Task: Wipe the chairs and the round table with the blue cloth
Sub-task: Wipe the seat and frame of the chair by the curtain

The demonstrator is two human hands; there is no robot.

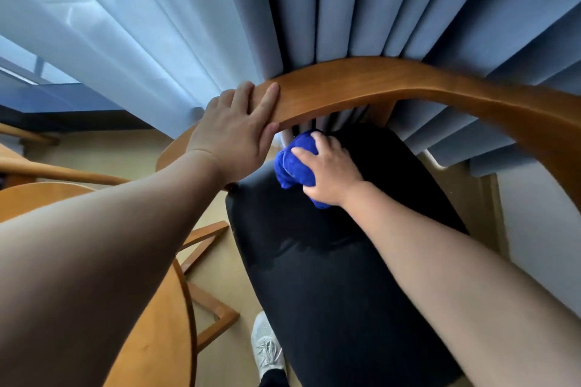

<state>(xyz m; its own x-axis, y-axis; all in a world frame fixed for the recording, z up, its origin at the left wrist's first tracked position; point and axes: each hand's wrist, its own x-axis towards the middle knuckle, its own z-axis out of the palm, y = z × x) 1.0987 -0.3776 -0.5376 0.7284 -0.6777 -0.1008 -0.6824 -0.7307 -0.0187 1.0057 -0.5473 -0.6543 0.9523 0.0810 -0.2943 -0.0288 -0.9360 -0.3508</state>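
- Head view: the left hand [234, 132] grips the chair's wooden back rail [408, 78], fingers over the top, thumb underneath.
- Just below and to its right, the right hand [330, 171] clutches the bunched blue cloth [294, 163] and presses it onto the rear of the black seat [330, 276].
- The hands are apart. The round worktop [151, 349] lies under the left forearm, and a white shoe [267, 349] stands on the floor [220, 273] between the arms.

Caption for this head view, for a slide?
The left hand grips the chair's wooden backrest while right hand holds the blue cloth against its black seat.
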